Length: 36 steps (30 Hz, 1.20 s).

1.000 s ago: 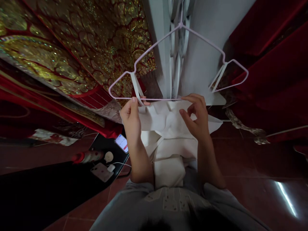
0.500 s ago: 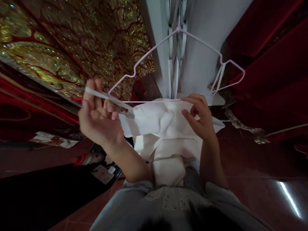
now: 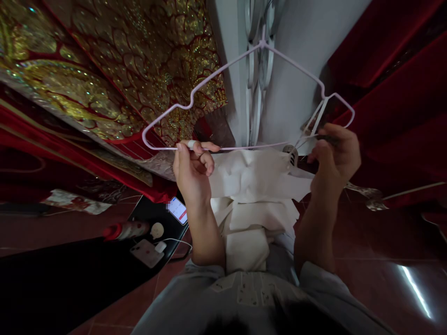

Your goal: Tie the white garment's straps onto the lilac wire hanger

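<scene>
A pale lilac hanger point(image 3: 223, 70) hangs from above, its hook at a grey metal rack point(image 3: 256, 93). My left hand point(image 3: 195, 172) is closed on the left part of its lower bar, with a bit of white band across a finger. White cloth with straps point(image 3: 251, 172) spreads below the bar between my forearms. From its right side a thin white strap point(image 3: 309, 137) runs to the pinched fingers of my right hand point(image 3: 338, 153). Another white strap point(image 3: 319, 116) loops over the hanger's right notch. The right end of the lower bar is partly hidden by my right hand.
Gold sequinned red fabric point(image 3: 167, 56) hangs at left, dark red cloth point(image 3: 391, 88) at right. On a black table point(image 3: 70, 279) at lower left lie a lit phone point(image 3: 178, 210), another phone point(image 3: 143, 253), a white charger point(image 3: 160, 247) and a red-capped bottle point(image 3: 122, 230).
My left hand has moved right from the stretched strap onto the hanger's lower bar. My right hand has left the middle of the bar and moved right to the thin strap.
</scene>
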{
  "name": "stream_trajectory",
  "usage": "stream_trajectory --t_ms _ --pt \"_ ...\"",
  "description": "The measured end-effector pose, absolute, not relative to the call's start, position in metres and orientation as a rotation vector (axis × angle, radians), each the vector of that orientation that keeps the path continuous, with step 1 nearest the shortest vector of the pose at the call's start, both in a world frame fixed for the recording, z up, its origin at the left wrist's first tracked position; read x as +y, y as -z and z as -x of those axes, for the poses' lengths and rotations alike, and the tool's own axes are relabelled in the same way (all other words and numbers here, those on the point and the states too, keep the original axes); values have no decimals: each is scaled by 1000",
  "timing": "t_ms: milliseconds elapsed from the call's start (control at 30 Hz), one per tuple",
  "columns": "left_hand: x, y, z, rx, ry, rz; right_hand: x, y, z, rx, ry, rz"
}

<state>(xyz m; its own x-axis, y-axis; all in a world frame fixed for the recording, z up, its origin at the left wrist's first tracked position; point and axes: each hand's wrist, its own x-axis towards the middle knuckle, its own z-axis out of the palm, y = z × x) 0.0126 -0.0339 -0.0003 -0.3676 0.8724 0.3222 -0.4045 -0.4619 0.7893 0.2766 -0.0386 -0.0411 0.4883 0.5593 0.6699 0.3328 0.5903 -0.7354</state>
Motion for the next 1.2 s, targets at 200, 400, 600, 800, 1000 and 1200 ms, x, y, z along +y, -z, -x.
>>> stream_trajectory --t_ms 200,400,600,800,1000,1200 --pt "-26 8 -10 774 -1938 -973 -31 -8 -298 -1300 -507 1116" --pt "-21 6 -15 811 -1862 -864 -7 -1 -310 -1136 -357 889" --pt "-21 6 -10 902 -1851 -849 1 15 -332 -1261 -386 892" --pt "-21 9 -3 853 -1842 -893 12 40 -374 -916 -81 983" --pt "-23 7 -10 855 -1848 -861 -21 37 -330 -921 -7 765" --pt "-28 10 -14 824 -1824 -857 -39 20 -284 -1414 -388 1004"
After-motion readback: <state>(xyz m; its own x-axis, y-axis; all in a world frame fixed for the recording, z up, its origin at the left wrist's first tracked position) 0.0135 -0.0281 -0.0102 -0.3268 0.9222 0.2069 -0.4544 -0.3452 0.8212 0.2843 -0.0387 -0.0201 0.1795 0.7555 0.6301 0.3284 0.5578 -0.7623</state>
